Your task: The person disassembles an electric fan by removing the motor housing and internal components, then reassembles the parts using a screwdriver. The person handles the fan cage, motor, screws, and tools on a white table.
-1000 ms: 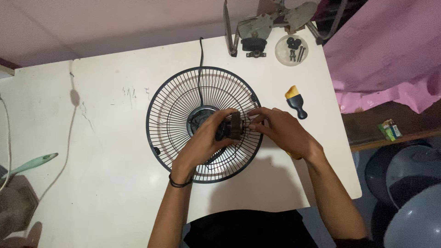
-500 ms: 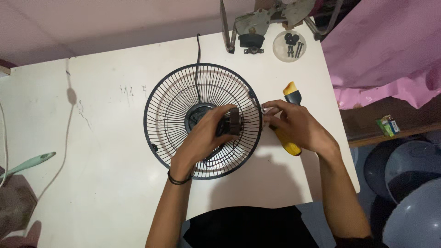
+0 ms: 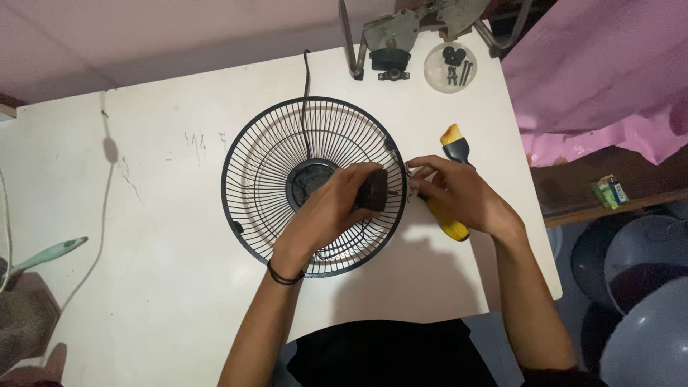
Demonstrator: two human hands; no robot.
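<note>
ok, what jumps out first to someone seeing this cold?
The round black wire fan guard, flat in the middle of the white table. Over its right side the left hand grips a small dark part, and the right hand lies on a yellow-handled screwdriver beside the rim. A clear dish of screws sits at the far edge.

white table (image 3: 143, 287) | fan grille (image 3: 251, 172) | brush (image 3: 454, 143) | screw dish (image 3: 450, 68)
</note>
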